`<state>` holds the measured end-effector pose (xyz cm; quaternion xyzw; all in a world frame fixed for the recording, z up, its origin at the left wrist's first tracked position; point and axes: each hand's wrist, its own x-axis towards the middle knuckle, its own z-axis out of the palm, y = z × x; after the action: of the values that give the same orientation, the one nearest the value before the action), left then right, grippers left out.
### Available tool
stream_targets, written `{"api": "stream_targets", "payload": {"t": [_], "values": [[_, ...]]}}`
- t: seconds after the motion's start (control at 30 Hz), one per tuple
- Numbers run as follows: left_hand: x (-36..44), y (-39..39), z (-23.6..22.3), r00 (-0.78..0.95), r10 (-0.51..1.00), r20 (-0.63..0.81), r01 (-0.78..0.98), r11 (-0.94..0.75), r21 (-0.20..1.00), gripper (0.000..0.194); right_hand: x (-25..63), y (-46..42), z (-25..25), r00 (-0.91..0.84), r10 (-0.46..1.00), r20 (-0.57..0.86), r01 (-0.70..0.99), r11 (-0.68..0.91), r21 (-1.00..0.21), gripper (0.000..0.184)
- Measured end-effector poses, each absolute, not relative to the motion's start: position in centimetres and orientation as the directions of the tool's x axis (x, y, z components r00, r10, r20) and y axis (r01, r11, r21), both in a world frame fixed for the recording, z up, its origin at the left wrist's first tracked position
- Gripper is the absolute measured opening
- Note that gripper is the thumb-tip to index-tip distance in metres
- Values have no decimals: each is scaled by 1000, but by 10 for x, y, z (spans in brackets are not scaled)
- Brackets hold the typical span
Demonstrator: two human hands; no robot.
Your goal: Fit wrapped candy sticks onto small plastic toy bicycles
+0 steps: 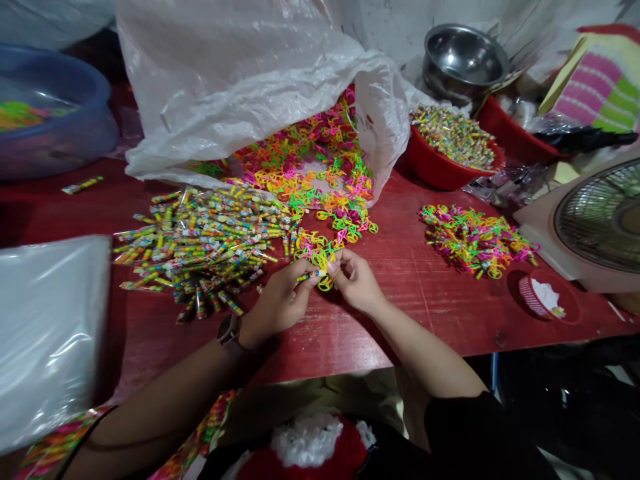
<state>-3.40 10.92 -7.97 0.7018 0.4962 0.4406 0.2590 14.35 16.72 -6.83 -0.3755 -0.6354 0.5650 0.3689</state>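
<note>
the left hand (277,300), a dark watch (229,331) on its wrist, pinches a striped wrapped stick (311,275) between thumb and fingers. the right hand (355,280) grips a neon plastic loop (325,283) just beside it, both over a red wooden table (400,313). a heap of wrapped sticks (200,247) lies left, neon loops (305,170) far; the wrapper print is too small to read.

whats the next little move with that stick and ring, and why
Probably ease the printed wrapped stick held in the left hand toward the green plastic ring by the right hand, since the stick's end already sits close to the ring and both hands are together there.
</note>
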Motion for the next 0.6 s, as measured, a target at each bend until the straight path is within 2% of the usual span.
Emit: {"api": "stream_targets", "payload": {"t": [0.13,0.23,0.33,0.43,0.53,0.6], "values": [[-33,109,-84,72,944,323,552,-307,775,15,139,161,-74,-365,921,138,217,228,-949,25],[-31,110,-87,35,963,267,600,-234,765,16,137,158,-74,-349,926,143,320,262,-911,19],[-28,112,-86,54,967,250,589,-233,774,18,142,163,-69,-404,906,130,314,271,-910,20],[-32,117,-76,134,951,279,577,-304,758,19,156,176,-57,-499,859,114,330,311,-891,20],[-54,125,-63,138,920,367,685,-356,636,21,171,193,-44,-563,822,91,398,366,-841,18],[-76,130,-59,56,903,426,809,-291,511,18,176,202,-38,-585,806,92,447,415,-792,25]]}}
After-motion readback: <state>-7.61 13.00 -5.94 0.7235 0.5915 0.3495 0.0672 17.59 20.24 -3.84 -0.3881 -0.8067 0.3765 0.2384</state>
